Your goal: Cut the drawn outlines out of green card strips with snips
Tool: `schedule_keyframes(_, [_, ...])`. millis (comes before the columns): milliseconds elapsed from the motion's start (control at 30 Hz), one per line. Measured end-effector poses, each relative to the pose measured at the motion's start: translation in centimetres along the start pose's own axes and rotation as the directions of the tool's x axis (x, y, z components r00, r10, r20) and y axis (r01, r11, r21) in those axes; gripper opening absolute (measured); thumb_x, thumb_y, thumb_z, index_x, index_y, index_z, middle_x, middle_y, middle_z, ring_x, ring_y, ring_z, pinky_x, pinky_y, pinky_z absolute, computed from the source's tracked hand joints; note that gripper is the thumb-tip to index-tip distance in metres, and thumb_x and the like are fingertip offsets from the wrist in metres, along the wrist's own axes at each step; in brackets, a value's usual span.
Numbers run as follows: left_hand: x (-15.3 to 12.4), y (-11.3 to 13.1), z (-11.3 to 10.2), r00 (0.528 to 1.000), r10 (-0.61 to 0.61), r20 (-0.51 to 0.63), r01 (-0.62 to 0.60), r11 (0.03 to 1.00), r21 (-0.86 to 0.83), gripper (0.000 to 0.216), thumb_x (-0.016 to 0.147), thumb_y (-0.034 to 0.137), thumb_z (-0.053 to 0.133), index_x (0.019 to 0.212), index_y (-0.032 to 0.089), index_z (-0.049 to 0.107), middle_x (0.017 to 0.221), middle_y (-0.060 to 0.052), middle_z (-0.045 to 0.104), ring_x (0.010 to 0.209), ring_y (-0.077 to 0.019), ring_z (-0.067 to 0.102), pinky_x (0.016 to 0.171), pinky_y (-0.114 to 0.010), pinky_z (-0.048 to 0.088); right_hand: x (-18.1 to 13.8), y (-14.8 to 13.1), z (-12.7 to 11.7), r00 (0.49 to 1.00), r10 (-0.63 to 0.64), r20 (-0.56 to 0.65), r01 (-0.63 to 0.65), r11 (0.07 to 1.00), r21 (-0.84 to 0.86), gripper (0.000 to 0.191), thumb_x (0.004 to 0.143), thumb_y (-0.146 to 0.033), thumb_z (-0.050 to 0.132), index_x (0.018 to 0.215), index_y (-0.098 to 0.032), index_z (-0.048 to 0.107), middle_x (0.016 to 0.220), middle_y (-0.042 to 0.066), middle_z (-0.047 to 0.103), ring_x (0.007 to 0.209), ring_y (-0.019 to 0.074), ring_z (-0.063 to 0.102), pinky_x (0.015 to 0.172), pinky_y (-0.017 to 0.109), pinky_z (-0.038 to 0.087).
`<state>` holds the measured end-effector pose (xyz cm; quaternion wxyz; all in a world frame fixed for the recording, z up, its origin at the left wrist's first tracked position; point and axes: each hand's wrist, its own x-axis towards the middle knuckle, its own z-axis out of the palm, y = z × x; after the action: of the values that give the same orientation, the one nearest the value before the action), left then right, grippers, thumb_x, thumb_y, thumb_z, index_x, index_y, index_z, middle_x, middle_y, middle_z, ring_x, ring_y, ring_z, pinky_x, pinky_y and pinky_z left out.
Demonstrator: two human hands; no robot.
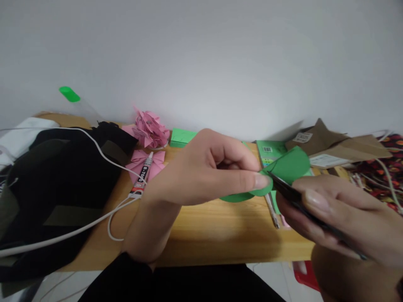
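Note:
My left hand [217, 172] pinches a piece of curled green paper [291, 163] between thumb and fingers, above the table. One rounded lobe of the paper fans out to the right, and other lobes hang below my thumb. In my right hand [340, 209] is a slim black pair of tweezers [291, 195], its pointed tip at the paper beside my left thumb. Whether the tips grip the paper or only touch it, I cannot tell. My left fingers hide part of the paper.
A glue tube [144, 174] lies on folded pink paper [157, 157], near a pink paper flower [151, 130]. Green paper sheets [182, 136] lie behind my left hand. White cables [78, 230] cross dark cloth [72, 167]. At right are a cardboard piece [330, 144] and a pen [272, 214].

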<state>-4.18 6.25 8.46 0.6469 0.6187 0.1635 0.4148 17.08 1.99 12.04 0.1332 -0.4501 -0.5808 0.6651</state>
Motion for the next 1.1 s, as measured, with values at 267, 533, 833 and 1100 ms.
schedule_keyframes(267, [-0.15, 0.01, 0.14, 1.000, 0.000, -0.011, 0.000, 0.999, 0.033, 0.030, 0.074, -0.001, 0.063, 0.051, 0.013, 0.050, 0.050, 0.008, 0.033, 0.047, -0.0016, 0.027, 0.040, -0.016, 0.022, 0.11, -0.06, 0.10, 0.999, -0.011, -0.031, 0.011, 1.000, 0.000, 0.057, 0.088, -0.069, 0.050, 0.054, -0.023, 0.042, 0.040, -0.007, 0.030, 0.033, 0.0065, 0.017, 0.031, 0.026, 0.008])
schedule_keyframes(533, [-0.04, -0.20, -0.13, 1.000, 0.003, 0.022, -0.002, 1.000, -0.013, 0.031, 0.073, -0.003, 0.064, 0.052, 0.015, 0.050, 0.051, 0.007, 0.035, 0.046, -0.0033, 0.029, 0.039, -0.018, 0.024, -0.03, 0.26, 0.08, 1.000, -0.006, -0.028, 0.006, 1.000, 0.023, 0.057, 0.090, -0.068, 0.050, 0.056, -0.022, 0.043, 0.044, -0.006, 0.033, 0.036, 0.0063, 0.019, 0.034, 0.025, 0.011])
schedule_keyframes(833, [-0.23, -0.09, 0.06, 1.000, -0.025, 0.003, 0.025, 1.000, 0.000, 0.032, 0.080, 0.004, 0.062, 0.052, 0.014, 0.050, 0.049, 0.008, 0.033, 0.046, -0.0023, 0.030, 0.041, -0.015, 0.028, 0.34, 0.32, 0.10, 0.999, -0.037, -0.017, 0.037, 0.999, 0.014, 0.059, 0.086, -0.070, 0.052, 0.053, -0.023, 0.044, 0.042, -0.006, 0.035, 0.032, 0.0059, 0.020, 0.029, 0.023, 0.013])
schedule_keyframes(1100, [-0.03, -0.19, 0.09, 1.000, -0.020, 0.011, 0.020, 1.000, -0.010, 0.035, 0.079, 0.012, 0.070, 0.051, 0.013, 0.049, 0.048, 0.008, 0.034, 0.045, -0.0026, 0.030, 0.040, -0.015, 0.028, 0.29, 0.46, 0.09, 0.999, -0.031, -0.033, 0.031, 0.999, 0.010, 0.058, 0.088, -0.069, 0.051, 0.054, -0.023, 0.045, 0.042, -0.005, 0.037, 0.033, 0.0061, 0.021, 0.028, 0.023, 0.012])
